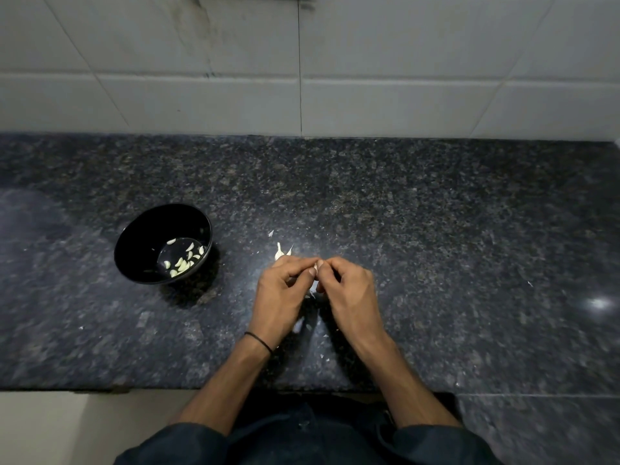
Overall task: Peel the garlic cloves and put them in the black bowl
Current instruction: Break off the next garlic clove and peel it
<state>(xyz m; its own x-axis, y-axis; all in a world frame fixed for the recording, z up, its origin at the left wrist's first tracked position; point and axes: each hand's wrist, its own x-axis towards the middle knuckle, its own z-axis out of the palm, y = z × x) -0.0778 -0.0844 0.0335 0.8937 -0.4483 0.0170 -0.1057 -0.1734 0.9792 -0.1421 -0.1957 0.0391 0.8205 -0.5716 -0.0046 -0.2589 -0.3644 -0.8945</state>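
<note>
1. We saw the left hand and the right hand close together in the lower middle of the frame, above the dark speckled counter, with their fingertips meeting.
2. Both hands were curled. Their thumbs and forefingers pinched one small pale clove between them. The fingers hid most of it, so we could not tell how much skin was on it.
3. The bowl stood upright on the counter at the left of the frame, well apart from the hands.
4. Inside the bowl lay several peeled cloves, gathered on the right side of its bottom. One lay a little apart, higher in the frame.
5. Some skins lay on the counter just above the left hand's knuckles in the frame, and one small piece lay a little higher.
6. Smaller white scraps were scattered on the counter between the two wrists and below them. One scrap lay alone far toward the right of the frame.
7. A thin black band went around the left wrist.
8. Both forearms were bare, and dark sleeves showed at the bottom edge of the frame.
9. The wall of pale tiles filled the upper part of the frame and met the far edge of the counter.
10. A bright spot of reflected light showed on the counter at the right of the frame.
</note>
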